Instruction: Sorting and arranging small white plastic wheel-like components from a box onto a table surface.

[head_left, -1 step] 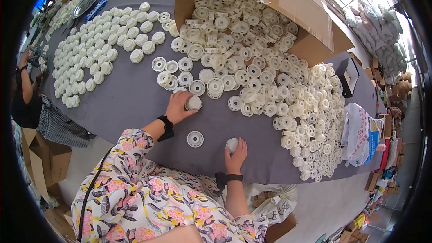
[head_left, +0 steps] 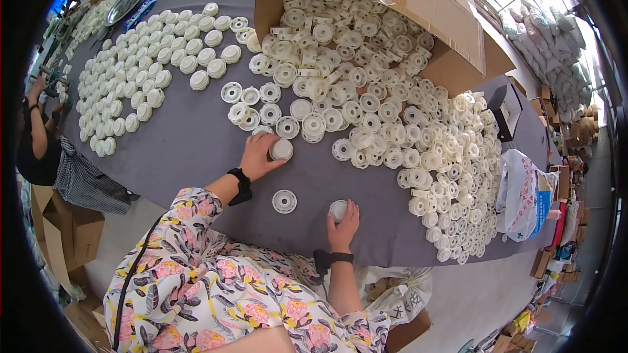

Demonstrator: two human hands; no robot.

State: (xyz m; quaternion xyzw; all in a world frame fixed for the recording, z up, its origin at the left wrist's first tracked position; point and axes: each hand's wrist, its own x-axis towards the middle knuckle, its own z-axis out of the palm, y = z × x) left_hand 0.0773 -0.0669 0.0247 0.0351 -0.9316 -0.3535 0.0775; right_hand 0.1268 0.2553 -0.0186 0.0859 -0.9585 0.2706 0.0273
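The left hand [head_left: 259, 157] grips a white cap [head_left: 282, 150] between thumb and fingers, near the heap of pale round parts [head_left: 389, 112] that spills from a tipped cardboard box [head_left: 451, 0]. The right hand [head_left: 345, 227] closes thumb and fingers about a white disc [head_left: 337, 209]. Between the 2 hands — touched by neither — 1 white ring [head_left: 284, 201] lies flat on the grey cloth [head_left: 196, 137].

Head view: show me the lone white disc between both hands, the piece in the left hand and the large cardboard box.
Lone white disc [head_left: 284, 201]: head view, middle of its face.
Piece [head_left: 282, 150] in the left hand [head_left: 258, 156]: head view, its pale top.
Large cardboard box [head_left: 432, 16]: head view, outer wall.
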